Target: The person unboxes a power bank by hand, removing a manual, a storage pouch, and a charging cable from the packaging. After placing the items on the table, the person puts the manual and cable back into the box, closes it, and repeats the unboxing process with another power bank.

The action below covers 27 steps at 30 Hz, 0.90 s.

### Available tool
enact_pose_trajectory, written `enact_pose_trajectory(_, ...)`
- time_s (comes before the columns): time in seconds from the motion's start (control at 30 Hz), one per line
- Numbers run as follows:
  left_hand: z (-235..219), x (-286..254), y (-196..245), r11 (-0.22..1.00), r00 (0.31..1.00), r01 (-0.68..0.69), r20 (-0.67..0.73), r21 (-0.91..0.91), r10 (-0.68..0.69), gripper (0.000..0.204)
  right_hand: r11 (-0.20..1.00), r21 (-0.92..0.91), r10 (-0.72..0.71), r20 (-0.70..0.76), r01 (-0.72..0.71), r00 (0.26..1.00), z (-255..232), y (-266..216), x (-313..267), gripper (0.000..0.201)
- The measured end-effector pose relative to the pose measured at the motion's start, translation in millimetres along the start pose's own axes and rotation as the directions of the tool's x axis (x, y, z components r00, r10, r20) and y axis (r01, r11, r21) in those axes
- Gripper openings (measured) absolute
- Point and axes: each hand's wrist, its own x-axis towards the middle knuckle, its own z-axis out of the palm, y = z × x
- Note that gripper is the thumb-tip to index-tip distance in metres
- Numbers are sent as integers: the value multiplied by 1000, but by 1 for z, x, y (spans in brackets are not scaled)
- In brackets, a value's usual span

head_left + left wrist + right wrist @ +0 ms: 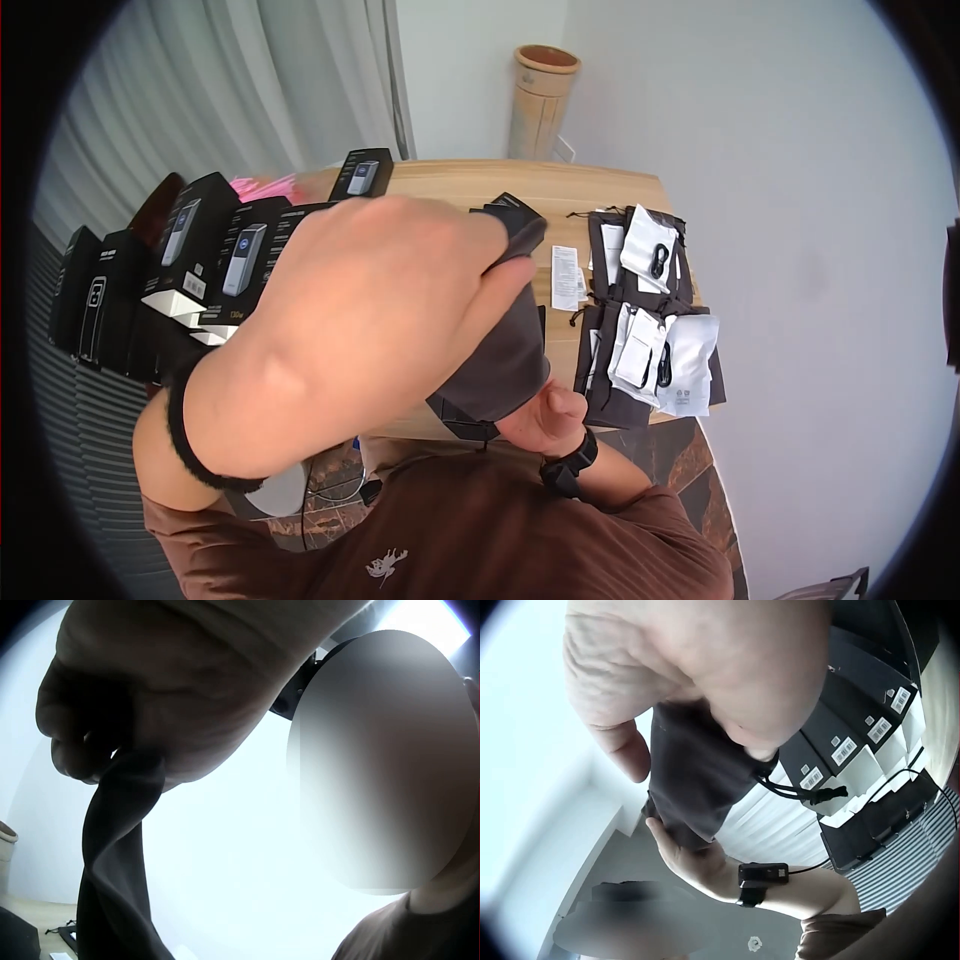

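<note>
A dark drawstring pouch is stretched between both hands in front of the chest. My left hand is raised close to the head camera and grips one end of it; the left wrist view shows the fabric twisted below the curled fingers. Lower down, my right hand holds the other end, thumb on the near side and fingers hidden behind the cloth. In the right wrist view the black cord hangs out beside the right fingers. What the pouch contains is hidden.
Several black printed boxes stand at the table's left, with one more box at the back. On the right lie dark pouches topped with white packets and black cables. A white leaflet lies between; pink strips sit behind.
</note>
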Motion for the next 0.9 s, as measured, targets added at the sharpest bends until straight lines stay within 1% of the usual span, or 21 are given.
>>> enact_pose_trajectory(0.03,1,3,2,999,999,-31,-33,13,32,37,1000,9,0,-22,0,1000,2,0,1,73)
enact_pose_trajectory(0.1,-2,7,2,999,998,-35,-53,-19,34,36,1000,27,-8,-74,10,997,3,-1,0,67)
enact_pose_trajectory(0.13,-2,8,3,999,998,-39,-53,-38,36,36,1000,-11,-17,-88,16,996,2,0,-1,64)
enact_pose_trajectory(0.2,-4,6,1,993,997,7,-74,-122,-16,33,996,-84,-44,-129,33,991,-5,0,-6,58)
enact_pose_trajectory(0.23,-6,5,0,986,996,26,-85,-164,-40,32,995,-93,-50,-186,33,981,-8,-3,-12,56)
enact_pose_trajectory(0.27,-8,1,-2,945,985,124,-80,-303,-155,29,994,-102,-58,-243,34,968,-11,-9,-20,54)
enact_pose_trajectory(0.3,-11,-7,-3,875,962,217,-61,-432,-268,27,993,-112,-64,-296,32,953,-14,-16,-27,52)
enact_pose_trajectory(0.33,-7,-17,-8,802,942,223,-91,-554,-324,27,975,-210,-140,-340,70,930,-17,-24,-33,49)
enact_pose_trajectory(0.37,-3,-27,-13,715,918,208,-120,-667,-379,29,946,-306,-219,-375,103,901,-20,-32,-37,45)
enact_pose_trajectory(0.4,11,-38,-23,641,897,97,-212,-762,-388,34,906,-401,-303,-397,133,866,-22,-39,-39,42)
enact_pose_trajectory(0.43,22,-51,-29,587,905,45,-216,-808,-367,44,869,-438,-409,-372,231,833,-18,-46,-37,45)
enact_pose_trajectory(0.47,37,-57,-28,487,889,17,-210,-873,-407,48,821,-471,-509,-348,323,787,-6,-51,-33,48)
enact_pose_trajectory(0.5,54,-63,-22,321,860,3,-162,-947,-484,51,773,-541,-551,-312,333,774,16,-54,-27,61)
enact_pose_trajectory(0.53,69,-67,-17,235,825,6,-128,-972,-550,51,775,-489,-574,-277,401,771,28,-52,-27,60)
enact_pose_trajectory(0.57,85,-67,-15,140,821,-4,-83,-990,-564,47,800,-456,-514,-184,391,838,33,-49,-27,55)
enact_pose_trajectory(0.6,99,-68,-14,41,816,-10,-32,-999,-577,43,825,-425,-447,-88,373,890,36,-44,-27,51)
enact_pose_trajectory(0.7,130,-69,-10,-121,877,35,89,-992,-473,43,874,-457,-221,-76,163,972,37,-20,-26,33)
enact_pose_trajectory(0.8,144,-73,-7,-107,922,95,128,-990,-365,45,905,-405,-226,-195,132,954,47,-17,-11,15)
enact_pose_trajectory(0.83,145,-73,-8,-45,932,116,124,-992,-339,46,916,-395,-191,-267,74,944,58,-19,-5,11)
enact_pose_trajectory(0.9,148,-75,-14,-156,971,96,127,-983,-204,46,833,-553,-179,-227,24,957,59,-22,2,11)
